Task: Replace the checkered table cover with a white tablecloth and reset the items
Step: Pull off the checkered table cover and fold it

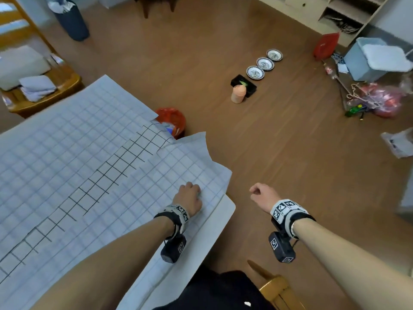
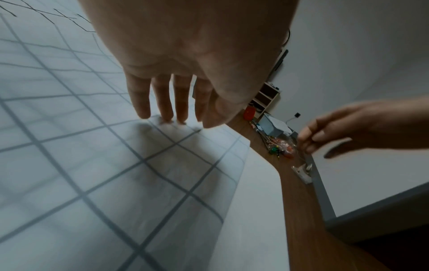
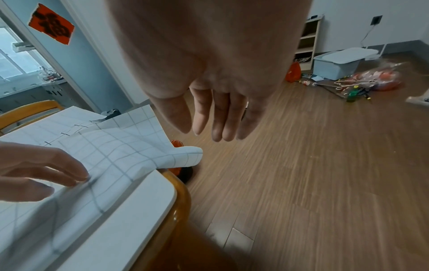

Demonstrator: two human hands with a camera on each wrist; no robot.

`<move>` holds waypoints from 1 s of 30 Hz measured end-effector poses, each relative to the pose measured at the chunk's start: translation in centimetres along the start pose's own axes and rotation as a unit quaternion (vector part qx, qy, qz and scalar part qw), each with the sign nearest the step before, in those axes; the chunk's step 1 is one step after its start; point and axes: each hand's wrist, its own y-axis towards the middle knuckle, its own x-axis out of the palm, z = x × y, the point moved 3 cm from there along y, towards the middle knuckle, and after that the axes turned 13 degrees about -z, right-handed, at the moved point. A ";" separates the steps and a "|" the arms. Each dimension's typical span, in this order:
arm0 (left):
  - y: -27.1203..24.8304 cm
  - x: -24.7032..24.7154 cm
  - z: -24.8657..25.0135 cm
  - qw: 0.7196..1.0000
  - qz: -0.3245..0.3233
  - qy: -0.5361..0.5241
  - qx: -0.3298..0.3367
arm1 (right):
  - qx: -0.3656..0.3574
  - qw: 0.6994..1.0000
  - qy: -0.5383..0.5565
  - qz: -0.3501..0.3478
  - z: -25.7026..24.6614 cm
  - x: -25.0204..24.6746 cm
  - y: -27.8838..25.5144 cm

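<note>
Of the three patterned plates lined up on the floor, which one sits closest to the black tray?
The plate at the near-left end of the row, right beside the black tray and pink cup. The middle plate and far plate lie progressively farther away.

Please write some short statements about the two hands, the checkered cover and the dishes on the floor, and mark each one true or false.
1. The left hand touches the checkered cover with its fingertips. True.
2. The right hand grips a corner of the cover. False: it hangs over the floor beside the table, holding nothing.
3. Three patterned plates lie in a row on the floor. True.
4. The cover lies flat everywhere. False: the part by the left hand is folded back over the rest, showing its paler underside.
5. The orange cup stands on the table. False: it stands on the floor next to a black tray.
</note>
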 end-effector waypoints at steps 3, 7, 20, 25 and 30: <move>0.2 0.7 -0.1 0.999 0.040 0.021 0.011 | -0.013 1.000 -0.010 -0.024 -0.4 -0.4 2.5; 0.8 1.0 -0.3 0.996 0.080 0.044 -0.022 | -0.028 0.999 -0.005 -0.047 -0.9 -1.0 6.8; 2.1 2.2 1.5 0.980 0.100 -0.083 -0.153 | -0.096 0.970 -0.012 -0.225 -4.3 0.0 20.3; 2.4 1.6 2.4 0.967 0.107 -0.129 -0.194 | -0.159 0.963 0.037 -0.214 -4.8 -0.8 20.7; 2.2 0.7 2.3 0.969 0.090 -0.104 -0.206 | -0.245 0.957 0.084 -0.128 -6.9 -4.5 19.2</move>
